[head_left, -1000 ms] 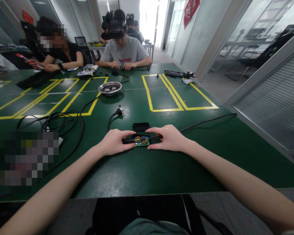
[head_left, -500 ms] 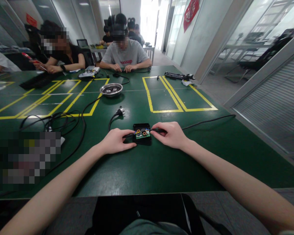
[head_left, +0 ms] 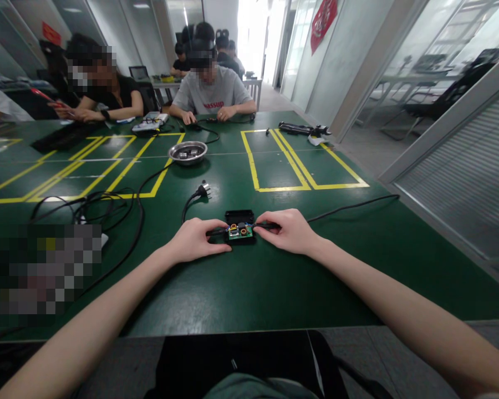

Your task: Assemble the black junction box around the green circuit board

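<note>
A small green circuit board [head_left: 239,230] with round coils lies in a black case half [head_left: 240,217] on the green table [head_left: 249,277]. My left hand [head_left: 196,241] pinches the black cable at the board's left end. On the other side, my right hand [head_left: 289,231] has its fingers closed on the thin black cable [head_left: 353,206] at the board's right end. That cable runs off to the right across the table. Another cable leads from the left end to a power plug [head_left: 203,190] lying just beyond.
A steel bowl [head_left: 187,152] with small parts stands further back. Coiled black cables [head_left: 87,208] lie at the left. Yellow tape rectangles [head_left: 299,160] mark the table. Two people sit at the far side, working with their hands; a black tool [head_left: 301,128] lies at the back right.
The board moved away from me, from in front of the black case half onto it. Both hands went with it and now sit a little lower than half a second ago.
</note>
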Demonstrator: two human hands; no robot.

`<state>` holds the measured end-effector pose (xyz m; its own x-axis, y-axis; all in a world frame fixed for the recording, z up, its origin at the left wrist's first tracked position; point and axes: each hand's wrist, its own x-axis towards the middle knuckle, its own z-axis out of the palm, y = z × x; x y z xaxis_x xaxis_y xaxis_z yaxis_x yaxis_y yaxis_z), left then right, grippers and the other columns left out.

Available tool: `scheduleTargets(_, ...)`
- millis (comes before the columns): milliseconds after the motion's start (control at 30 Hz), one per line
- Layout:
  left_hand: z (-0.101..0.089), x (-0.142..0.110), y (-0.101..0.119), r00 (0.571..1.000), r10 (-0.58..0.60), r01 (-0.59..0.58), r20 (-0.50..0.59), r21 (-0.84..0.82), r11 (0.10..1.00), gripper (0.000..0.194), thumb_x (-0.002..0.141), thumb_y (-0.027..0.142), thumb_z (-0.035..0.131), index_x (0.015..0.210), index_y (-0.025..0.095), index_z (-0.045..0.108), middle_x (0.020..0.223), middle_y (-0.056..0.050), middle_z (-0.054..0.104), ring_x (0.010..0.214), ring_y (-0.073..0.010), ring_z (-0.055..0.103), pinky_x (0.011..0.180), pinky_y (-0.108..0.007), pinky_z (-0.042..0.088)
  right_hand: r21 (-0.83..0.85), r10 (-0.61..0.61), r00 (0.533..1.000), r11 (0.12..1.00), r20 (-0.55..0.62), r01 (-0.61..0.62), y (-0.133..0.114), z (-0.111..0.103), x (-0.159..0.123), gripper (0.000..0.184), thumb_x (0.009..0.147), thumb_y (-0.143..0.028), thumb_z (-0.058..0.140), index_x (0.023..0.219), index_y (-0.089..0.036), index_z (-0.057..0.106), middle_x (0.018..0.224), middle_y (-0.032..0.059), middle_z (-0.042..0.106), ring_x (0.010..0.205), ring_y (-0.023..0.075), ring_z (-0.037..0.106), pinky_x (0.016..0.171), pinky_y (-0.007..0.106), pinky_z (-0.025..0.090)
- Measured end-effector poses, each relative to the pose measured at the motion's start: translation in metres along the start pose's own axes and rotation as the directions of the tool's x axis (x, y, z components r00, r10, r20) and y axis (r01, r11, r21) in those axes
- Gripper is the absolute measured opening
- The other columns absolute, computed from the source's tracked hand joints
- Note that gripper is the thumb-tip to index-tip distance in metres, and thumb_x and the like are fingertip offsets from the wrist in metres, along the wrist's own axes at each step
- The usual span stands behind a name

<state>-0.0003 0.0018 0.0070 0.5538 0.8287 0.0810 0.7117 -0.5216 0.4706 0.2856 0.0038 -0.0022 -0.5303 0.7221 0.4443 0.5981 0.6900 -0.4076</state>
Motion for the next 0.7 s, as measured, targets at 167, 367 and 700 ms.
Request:
scheduleTargets(167,-0.0039,-0.0012,-0.0004,0.998,0.056,-0.057,-0.028,-0.033,0.998,0.041,0.091,0.047,0.067,0.119,0.018,0.074,0.055,0.006,0.053,0.050,-0.0115,0.050,0.054,-0.022,0.033,-0.019,0.032,0.996,0.999,0.089,-0.030,-0.0015,-0.0005,0.0011,0.018,0.093,-0.035,0.065,0.092,-0.021,0.075,0.067,0.0007,0.071,0.056,0.0142,0.063,0.059,0.025,0.040)
scheduleTargets(367,-0.0044,-0.0037,-0.0055,0.991,0.120,-0.126,-0.055,-0.130,0.983,0.024,0.092,0.034,0.056,0.097,0.015,0.071,0.054,0.007,0.046,0.049,-0.0092,0.042,0.053,-0.021,0.032,0.007,0.024,0.982,1.000,0.187,-0.025,0.0014,-0.0041,0.0004,0.016,0.096,-0.035,0.064,0.100,-0.021,0.070,0.069,-0.0013,0.067,0.056,0.0136,0.059,0.061,0.025,0.039)
scheduleTargets(700,0.0004,-0.0044,-0.0047,0.992,0.121,-0.126,-0.041,-0.141,0.982,0.018,0.089,0.030,0.056,0.085,0.017,0.067,0.057,0.006,0.051,0.051,-0.0088,0.044,0.054,-0.020,0.034,0.097,-0.081,0.967,0.994,0.241,0.060,0.0067,-0.0051,-0.0011,0.010,0.098,-0.029,0.060,0.100,-0.020,0.064,0.083,0.0010,0.071,0.059,0.0121,0.057,0.063,0.024,0.041)
